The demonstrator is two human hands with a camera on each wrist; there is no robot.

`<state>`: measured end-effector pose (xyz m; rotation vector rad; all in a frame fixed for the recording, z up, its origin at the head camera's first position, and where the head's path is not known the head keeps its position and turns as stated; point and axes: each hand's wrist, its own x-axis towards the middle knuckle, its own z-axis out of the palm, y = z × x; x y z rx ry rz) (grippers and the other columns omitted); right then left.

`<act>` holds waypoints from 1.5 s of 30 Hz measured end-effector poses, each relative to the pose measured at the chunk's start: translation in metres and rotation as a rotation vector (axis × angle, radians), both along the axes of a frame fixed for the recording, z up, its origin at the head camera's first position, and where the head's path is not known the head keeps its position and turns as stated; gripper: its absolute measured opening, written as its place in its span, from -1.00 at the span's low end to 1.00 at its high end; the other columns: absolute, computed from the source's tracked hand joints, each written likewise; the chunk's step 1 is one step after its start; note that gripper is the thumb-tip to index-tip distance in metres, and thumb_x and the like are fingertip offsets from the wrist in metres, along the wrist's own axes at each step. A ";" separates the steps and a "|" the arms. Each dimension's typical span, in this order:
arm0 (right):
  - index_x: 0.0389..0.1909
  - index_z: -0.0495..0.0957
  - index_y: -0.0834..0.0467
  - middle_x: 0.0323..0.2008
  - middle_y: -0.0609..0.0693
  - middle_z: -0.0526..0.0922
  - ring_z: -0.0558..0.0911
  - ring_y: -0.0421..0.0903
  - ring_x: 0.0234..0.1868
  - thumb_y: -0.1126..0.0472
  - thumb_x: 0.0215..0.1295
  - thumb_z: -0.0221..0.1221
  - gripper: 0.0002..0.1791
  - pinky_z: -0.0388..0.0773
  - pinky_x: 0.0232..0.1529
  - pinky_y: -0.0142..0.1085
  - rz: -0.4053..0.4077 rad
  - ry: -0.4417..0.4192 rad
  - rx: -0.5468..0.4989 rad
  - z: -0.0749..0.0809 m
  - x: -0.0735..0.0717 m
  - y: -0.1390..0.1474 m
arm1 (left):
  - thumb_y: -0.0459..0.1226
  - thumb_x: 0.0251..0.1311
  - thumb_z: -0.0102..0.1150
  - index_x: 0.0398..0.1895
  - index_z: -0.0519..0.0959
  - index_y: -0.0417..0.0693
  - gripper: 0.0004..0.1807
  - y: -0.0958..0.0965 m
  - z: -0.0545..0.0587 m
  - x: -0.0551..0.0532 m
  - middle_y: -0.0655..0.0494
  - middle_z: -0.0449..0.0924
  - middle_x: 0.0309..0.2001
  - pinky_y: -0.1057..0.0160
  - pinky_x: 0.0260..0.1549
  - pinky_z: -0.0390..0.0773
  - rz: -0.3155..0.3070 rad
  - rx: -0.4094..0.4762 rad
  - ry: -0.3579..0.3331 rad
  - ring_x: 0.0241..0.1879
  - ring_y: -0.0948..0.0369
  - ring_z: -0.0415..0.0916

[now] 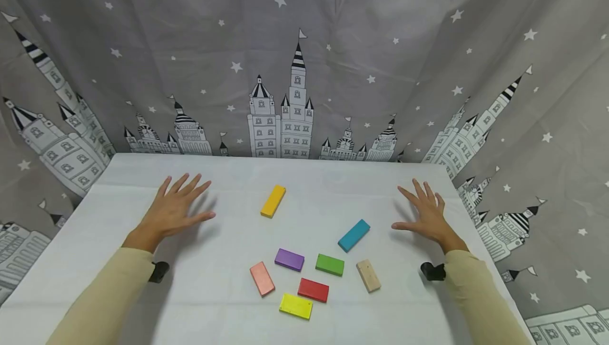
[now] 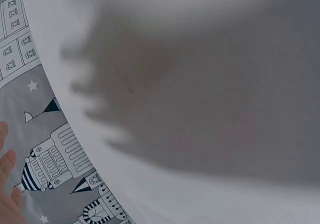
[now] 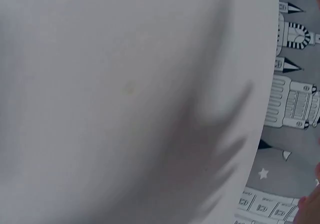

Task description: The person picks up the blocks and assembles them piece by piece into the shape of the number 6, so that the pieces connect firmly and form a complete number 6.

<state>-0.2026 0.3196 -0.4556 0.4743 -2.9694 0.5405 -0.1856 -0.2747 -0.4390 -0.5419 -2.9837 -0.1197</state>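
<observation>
My left hand (image 1: 177, 210) hovers over the left side of the white table, fingers spread and holding nothing. On the right side my right hand (image 1: 425, 213) is likewise raised with spread fingers and holds nothing. Between them lie several flat rectangular blocks: an orange-yellow block (image 1: 273, 201) farthest back, a blue block (image 1: 354, 235) nearest my right hand, a purple block (image 1: 289, 260), a green block (image 1: 330, 265), a pink block (image 1: 262, 279), a red block (image 1: 313, 290), a plain wooden block (image 1: 368, 276) and a bright yellow block (image 1: 296, 306) closest to me.
The white table (image 1: 228, 176) ends at a grey curtain (image 1: 190, 28) printed with castles and stars, which hangs behind it and at both sides. Each wrist carries a small black camera. Both wrist views show mostly hand shadows on the tabletop (image 3: 75, 83).
</observation>
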 end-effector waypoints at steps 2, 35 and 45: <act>0.33 0.16 -0.10 0.41 0.20 -0.13 -0.26 0.21 0.39 -0.32 -0.32 0.35 0.09 -0.29 0.16 0.30 0.023 -0.007 -0.006 0.002 -0.001 -0.006 | 0.34 0.02 -0.09 0.36 0.14 0.03 -0.09 0.003 -0.001 -0.002 -0.15 0.06 0.36 -0.19 0.25 -0.30 -0.012 0.013 -0.007 0.34 -0.14 -0.10; 0.16 0.43 -0.01 0.09 0.06 0.36 0.26 0.08 0.15 -0.08 -0.32 0.47 -0.13 0.09 0.17 0.12 0.331 -0.261 -0.078 -0.003 -0.016 -0.086 | 0.26 0.02 0.03 0.32 0.22 -0.01 -0.15 0.087 -0.017 -0.032 -0.03 0.10 0.36 -0.12 0.28 -0.11 -0.207 0.127 -0.120 0.31 -0.10 0.03; 0.00 0.54 -0.02 -0.01 -0.02 0.42 0.33 0.02 0.09 -0.02 -0.25 0.46 -0.34 0.26 0.13 0.05 0.356 -0.406 -0.067 -0.006 -0.013 -0.098 | 0.17 0.05 0.11 0.30 0.25 0.05 -0.23 0.102 -0.026 -0.034 0.06 0.14 0.35 -0.13 0.24 0.01 -0.202 0.122 -0.218 0.28 -0.08 0.09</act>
